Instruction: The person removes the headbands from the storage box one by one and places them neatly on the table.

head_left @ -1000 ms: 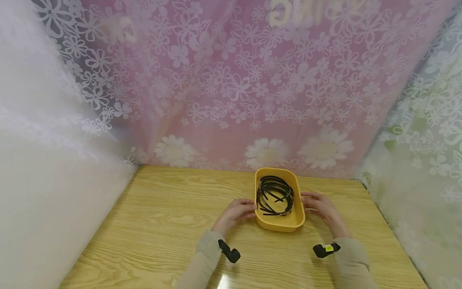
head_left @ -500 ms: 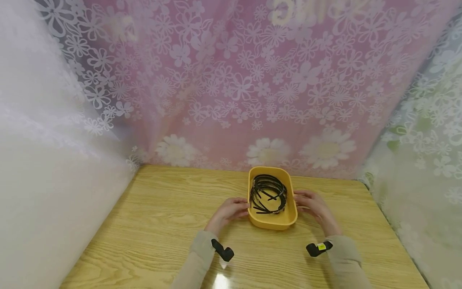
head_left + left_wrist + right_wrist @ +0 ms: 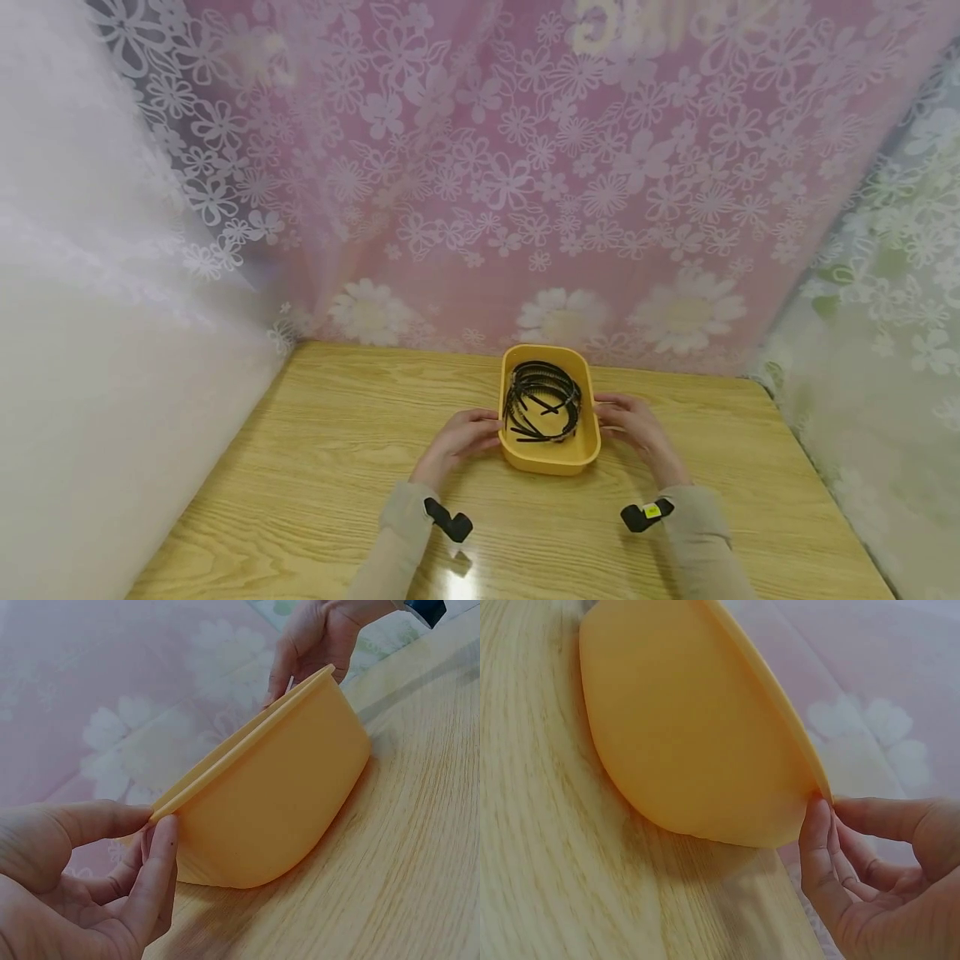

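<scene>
A yellow plastic bin (image 3: 551, 460) with rounded corners stands on the wooden table in the head view. Inside it lie several black headbands (image 3: 543, 400), some with toothed inner edges, piled toward its far end. My left hand (image 3: 461, 437) pinches the rim on the left side; in the left wrist view its thumb lies at the lip and its fingers (image 3: 154, 881) press below it. On the opposite side my right hand (image 3: 637, 429) pinches the rim the same way, thumb at the lip and fingers (image 3: 817, 859) under it. The headbands are hidden in both wrist views.
The wood-grain table (image 3: 337, 467) runs back to a pink flowered curtain (image 3: 450, 208). A white sheet (image 3: 112, 333) hangs along the left, and a pale flowered one (image 3: 877, 392) along the right. Black cameras are strapped to both wrists.
The yellow bin has shifted left across the table with the headbands in it, both hands moving along with it and keeping their hold on the rim.
</scene>
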{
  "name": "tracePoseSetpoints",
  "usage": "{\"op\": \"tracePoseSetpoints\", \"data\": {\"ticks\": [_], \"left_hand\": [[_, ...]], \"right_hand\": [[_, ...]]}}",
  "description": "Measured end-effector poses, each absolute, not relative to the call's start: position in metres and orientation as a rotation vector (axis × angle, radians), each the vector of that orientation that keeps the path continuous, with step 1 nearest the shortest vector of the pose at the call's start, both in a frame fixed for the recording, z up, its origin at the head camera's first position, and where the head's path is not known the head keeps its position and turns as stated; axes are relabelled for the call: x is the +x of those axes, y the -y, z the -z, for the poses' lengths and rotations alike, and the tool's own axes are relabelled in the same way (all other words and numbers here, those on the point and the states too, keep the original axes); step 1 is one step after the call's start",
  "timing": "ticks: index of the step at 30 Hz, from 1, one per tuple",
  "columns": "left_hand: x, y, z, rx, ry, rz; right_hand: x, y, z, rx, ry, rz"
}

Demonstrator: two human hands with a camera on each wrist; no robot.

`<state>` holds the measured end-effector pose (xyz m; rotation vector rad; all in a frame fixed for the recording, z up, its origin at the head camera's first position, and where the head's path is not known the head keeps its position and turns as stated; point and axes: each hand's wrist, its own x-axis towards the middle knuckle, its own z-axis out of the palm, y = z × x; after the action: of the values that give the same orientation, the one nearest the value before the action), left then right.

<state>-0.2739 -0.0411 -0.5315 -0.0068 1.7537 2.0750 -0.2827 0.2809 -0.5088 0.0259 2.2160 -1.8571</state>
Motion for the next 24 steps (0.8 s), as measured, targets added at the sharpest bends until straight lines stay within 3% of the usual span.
{"op": "tracePoseSetpoints", "data": {"ticks": [24], "left_hand": [[-0.279, 0.069, 0.532, -0.067, -1.761, -2.078]], "right_hand": [[-0.284, -0.257, 0.514, -0.062, -2.136, 1.963]]}}
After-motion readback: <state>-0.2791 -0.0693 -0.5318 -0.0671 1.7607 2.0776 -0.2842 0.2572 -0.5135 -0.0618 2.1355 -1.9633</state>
